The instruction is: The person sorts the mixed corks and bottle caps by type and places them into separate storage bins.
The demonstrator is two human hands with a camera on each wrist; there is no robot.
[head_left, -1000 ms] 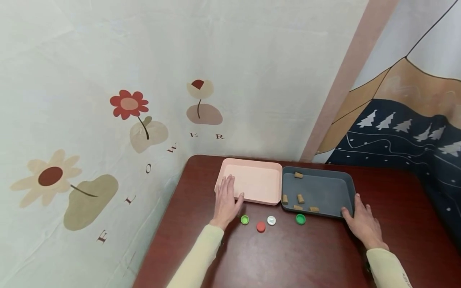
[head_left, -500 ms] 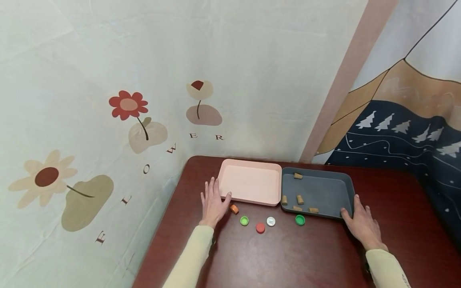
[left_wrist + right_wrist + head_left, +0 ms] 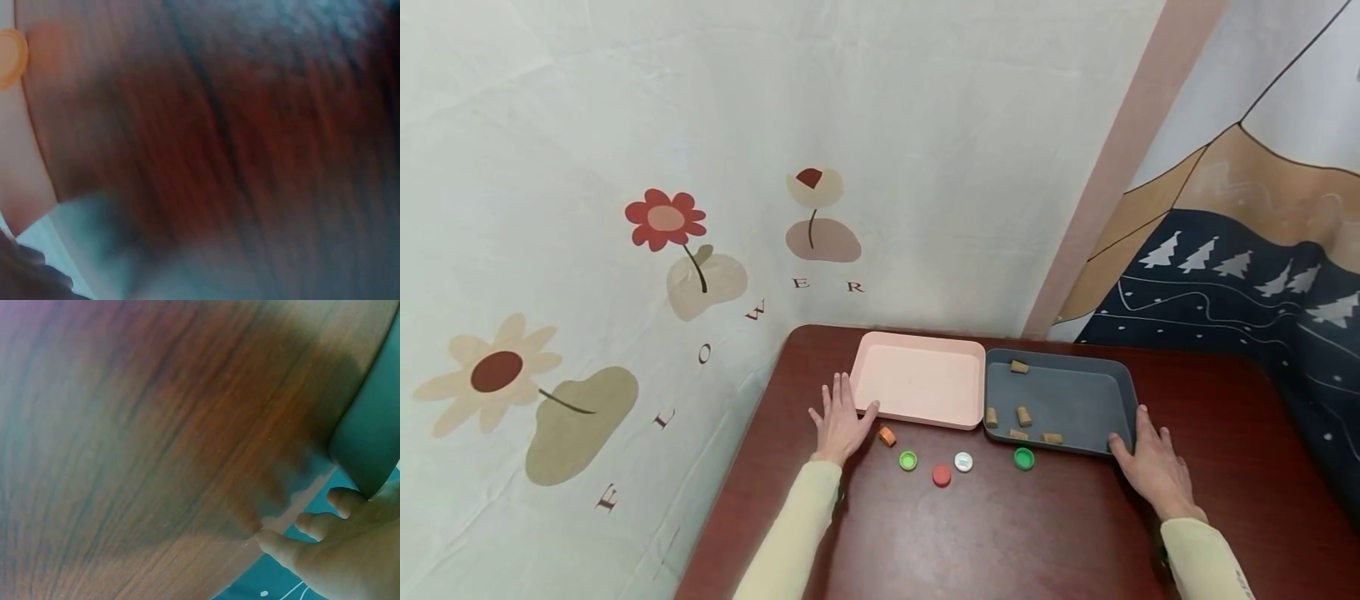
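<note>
My left hand point(image 3: 841, 425), fingers spread and straight, lies at the near left corner of a pink tray point(image 3: 921, 379). Its thumb reaches the tray's front edge, beside an orange bottle cap point(image 3: 887, 436). In the left wrist view the fingers point(image 3: 34, 272) show at the lower left, near the pale tray side and the orange cap. My right hand point(image 3: 1156, 468) rests at the near right corner of a dark grey tray point(image 3: 1090, 400), thumb at the front, fingers extended along the right side. In the right wrist view those fingers point(image 3: 284, 549) show beside the tray wall. Neither hand holds anything.
Several corks, one of them a cork point(image 3: 1024, 416) near the middle left, lie in the grey tray. Before the trays lie a light green cap point(image 3: 907, 461), red cap point(image 3: 942, 475), white cap point(image 3: 963, 462) and green cap point(image 3: 1024, 458). Fabric walls point(image 3: 955, 208) border the brown table point(image 3: 985, 542).
My left hand has moved left and slightly toward me, from over the pink tray to its corner, uncovering the orange cap. The right hand has stayed in place.
</note>
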